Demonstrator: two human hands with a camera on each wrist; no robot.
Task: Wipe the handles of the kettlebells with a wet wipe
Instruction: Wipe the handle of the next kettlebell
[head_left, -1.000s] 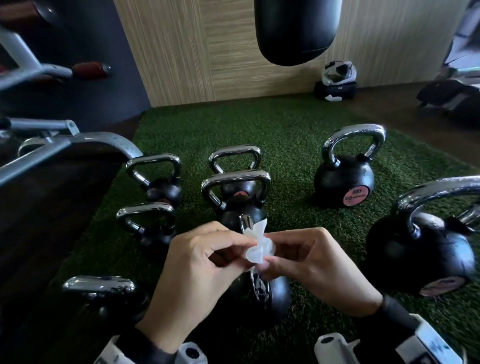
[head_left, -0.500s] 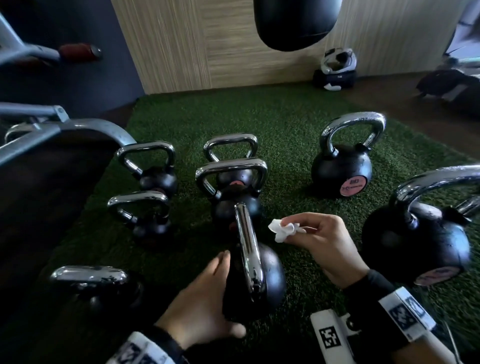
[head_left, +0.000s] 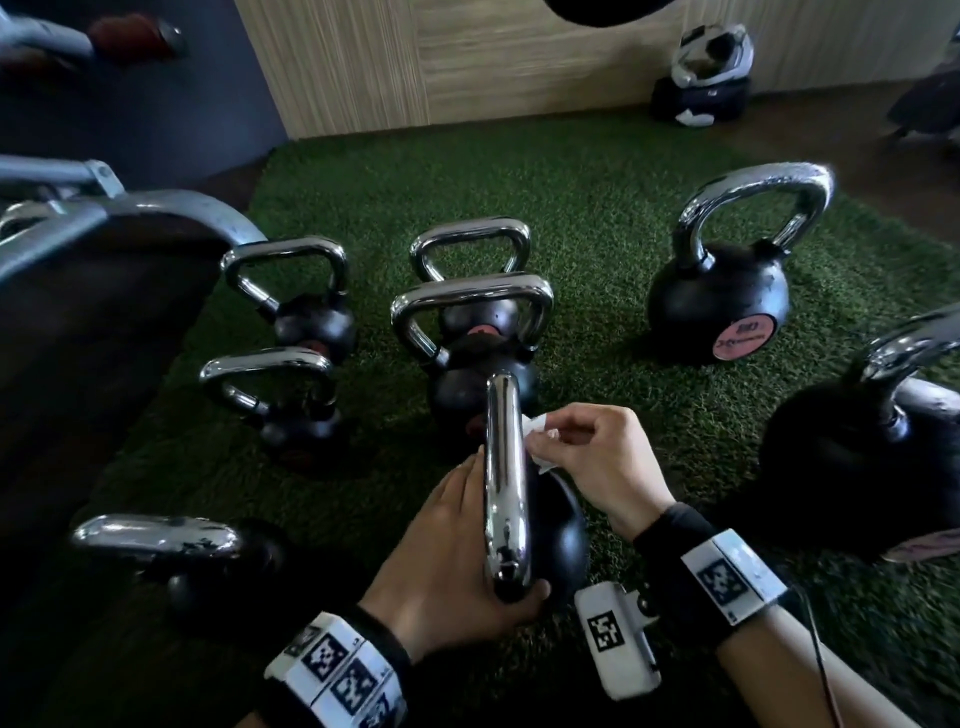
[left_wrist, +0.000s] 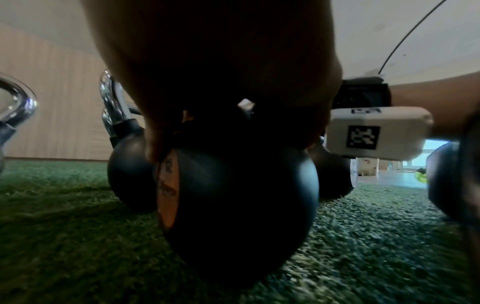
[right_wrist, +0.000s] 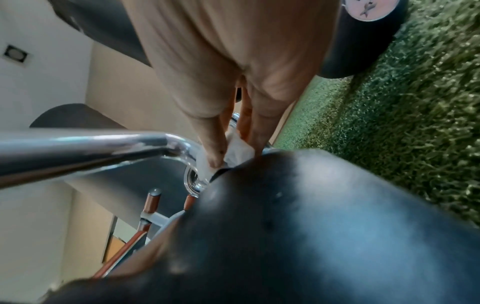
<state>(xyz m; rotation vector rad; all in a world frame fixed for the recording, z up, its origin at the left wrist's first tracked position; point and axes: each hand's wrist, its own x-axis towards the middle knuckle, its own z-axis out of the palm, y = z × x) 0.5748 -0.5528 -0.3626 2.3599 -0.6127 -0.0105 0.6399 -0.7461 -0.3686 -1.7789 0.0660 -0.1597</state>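
Observation:
A black kettlebell (head_left: 556, 535) stands on the green turf right in front of me, its chrome handle (head_left: 505, 483) seen edge-on. My left hand (head_left: 462, 556) grips it from the left, the thumb curled round the near foot of the handle. My right hand (head_left: 587, 457) pinches a small crumpled white wet wipe (head_left: 540, 441) against the handle's right side near its far bend. In the right wrist view the wipe (right_wrist: 237, 152) sits between thumb and fingers at the handle's curve (right_wrist: 182, 148). The left wrist view shows my palm (left_wrist: 221, 72) over the ball (left_wrist: 233, 195).
Several more chrome-handled kettlebells stand around on the turf (head_left: 597, 208): two at left (head_left: 288, 291), two just behind (head_left: 472, 322), a larger one at back right (head_left: 727, 270), a big one at right (head_left: 857, 457), one at near left (head_left: 161, 545). A dark bench with a steel frame (head_left: 104, 291) borders the left.
A second ago both hands held the wipe above the kettlebell. The left hand then dropped onto the kettlebell and gripped it; the right hand brought the wipe down against the handle.

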